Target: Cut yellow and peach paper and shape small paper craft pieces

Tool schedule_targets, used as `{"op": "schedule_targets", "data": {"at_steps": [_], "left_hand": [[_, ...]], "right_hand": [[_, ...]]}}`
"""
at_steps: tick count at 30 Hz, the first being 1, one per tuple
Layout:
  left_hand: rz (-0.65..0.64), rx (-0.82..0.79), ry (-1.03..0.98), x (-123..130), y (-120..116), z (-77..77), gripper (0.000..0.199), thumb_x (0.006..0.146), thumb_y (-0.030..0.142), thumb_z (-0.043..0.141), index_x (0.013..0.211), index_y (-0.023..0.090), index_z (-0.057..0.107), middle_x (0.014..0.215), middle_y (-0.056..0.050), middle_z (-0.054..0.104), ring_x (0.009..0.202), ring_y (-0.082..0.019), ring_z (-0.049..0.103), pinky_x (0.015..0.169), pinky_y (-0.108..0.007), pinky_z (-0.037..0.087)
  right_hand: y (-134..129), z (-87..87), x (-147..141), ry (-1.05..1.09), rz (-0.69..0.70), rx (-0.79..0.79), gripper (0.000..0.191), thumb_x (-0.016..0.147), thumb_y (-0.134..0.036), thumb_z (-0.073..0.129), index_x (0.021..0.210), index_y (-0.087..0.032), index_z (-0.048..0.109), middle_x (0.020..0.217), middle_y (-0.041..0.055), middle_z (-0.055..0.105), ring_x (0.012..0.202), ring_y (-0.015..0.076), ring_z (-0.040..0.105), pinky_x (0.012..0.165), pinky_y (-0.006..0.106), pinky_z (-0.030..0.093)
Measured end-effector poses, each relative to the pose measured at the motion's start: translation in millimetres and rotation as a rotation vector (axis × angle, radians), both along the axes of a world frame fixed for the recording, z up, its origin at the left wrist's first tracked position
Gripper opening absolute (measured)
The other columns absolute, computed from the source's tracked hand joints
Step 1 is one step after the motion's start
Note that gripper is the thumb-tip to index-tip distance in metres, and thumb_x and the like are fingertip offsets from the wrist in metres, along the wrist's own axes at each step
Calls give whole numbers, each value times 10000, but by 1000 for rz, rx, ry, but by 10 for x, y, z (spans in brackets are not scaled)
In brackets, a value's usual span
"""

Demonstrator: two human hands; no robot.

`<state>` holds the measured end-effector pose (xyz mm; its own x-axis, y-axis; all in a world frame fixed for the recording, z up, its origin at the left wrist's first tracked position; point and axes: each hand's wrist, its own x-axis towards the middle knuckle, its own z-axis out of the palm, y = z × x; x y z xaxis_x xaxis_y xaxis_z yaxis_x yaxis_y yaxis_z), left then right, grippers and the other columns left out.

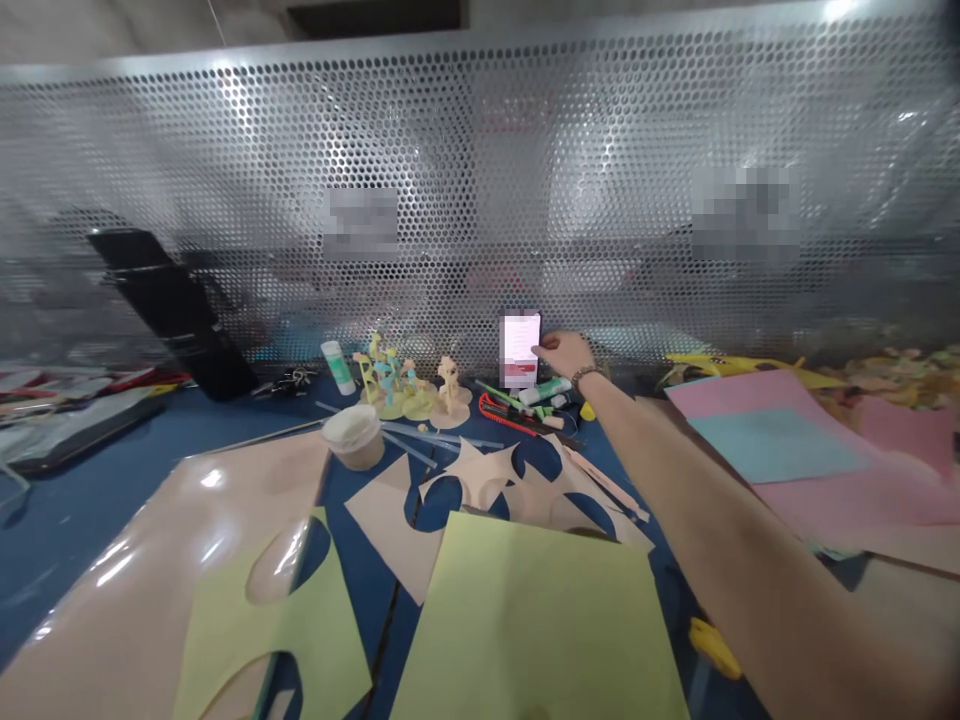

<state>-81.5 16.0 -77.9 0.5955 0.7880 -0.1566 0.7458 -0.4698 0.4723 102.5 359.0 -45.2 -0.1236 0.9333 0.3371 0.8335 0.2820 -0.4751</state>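
- The right hand [568, 352] is reached far forward, its fingers bent and the tips at the right edge of the phone [523, 345]. I cannot tell if they grasp this edge or only touch the lit screen.
- The left hand is not in view, so its state cannot be told.
- The phone stands nearly upright at the back of the blue table [52, 520], before the perforated panel [600, 150]. Probably the panel supports it, and so the screen faces the person.
- Just below the phone, a green-and-white tube [545, 391] and a red tool [507, 414] lie in a small pile, maybe to keep the front free for paper.
- Left of this pile, small paper figures [448, 390] stand on round bases, perhaps put back there for protection; beside them is a glue stick [338, 367].
- Nearer is a round tub [353, 437], next to a glossy clear cover [165, 540].
- In front, a yellow-green sheet [532, 620] partly covers pale sheets with round holes [390, 520]. It seems placed for easy reach.
- Beyond the forearm, pink paper [757, 400] lies under a light blue sheet [772, 443].
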Motion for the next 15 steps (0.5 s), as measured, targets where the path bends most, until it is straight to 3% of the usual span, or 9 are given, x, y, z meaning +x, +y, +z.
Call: {"op": "schedule_targets", "data": {"at_steps": [2, 5, 11, 12, 15], "left_hand": [[23, -24, -32, 8, 191, -26, 1004, 695, 233, -237, 756, 39, 747, 1110, 68, 572, 992, -197, 600, 624, -289, 354], [53, -53, -80, 15, 409, -60, 930, 633, 293, -162, 618, 44, 733, 1121, 63, 571, 996, -256, 559, 524, -265, 273], [80, -108, -155, 8, 517, -113, 897, 692, 263, -129, 681, 54, 744, 1125, 43, 589, 1125, -297, 482, 556, -267, 314], [80, -119, -164, 6, 494, -117, 890, 734, 258, -119, 725, 49, 746, 1099, 35, 602, 1136, -296, 498, 591, -278, 356], [75, -154, -184, 5, 386, -117, 625, 955, 272, 128, 896, 83, 721, 1088, -15, 647, 1067, -241, 614, 715, -301, 513]], "right_hand": [[2, 2, -7, 3, -4, -3, 285, 911, -321, 562, 1151, -168, 568, 1157, 76, 596, 961, 208, 613, 807, 415, 518], [3, 18, -16, 2, -10, -9, 280, 912, -322, 560, 1147, -169, 570, 1154, 75, 598, 958, 207, 613, 807, 413, 518], [25, 55, -22, 0, -28, -7, 283, 913, -323, 560, 1151, -170, 569, 1161, 76, 595, 965, 209, 611, 813, 417, 516], [30, 57, -21, 2, -29, -5, 284, 913, -324, 559, 1151, -171, 569, 1162, 76, 594, 966, 209, 611, 813, 418, 515], [43, 63, -17, 7, -31, 0, 281, 916, -325, 554, 1151, -173, 569, 1163, 76, 594, 964, 208, 611, 813, 416, 516]]}}
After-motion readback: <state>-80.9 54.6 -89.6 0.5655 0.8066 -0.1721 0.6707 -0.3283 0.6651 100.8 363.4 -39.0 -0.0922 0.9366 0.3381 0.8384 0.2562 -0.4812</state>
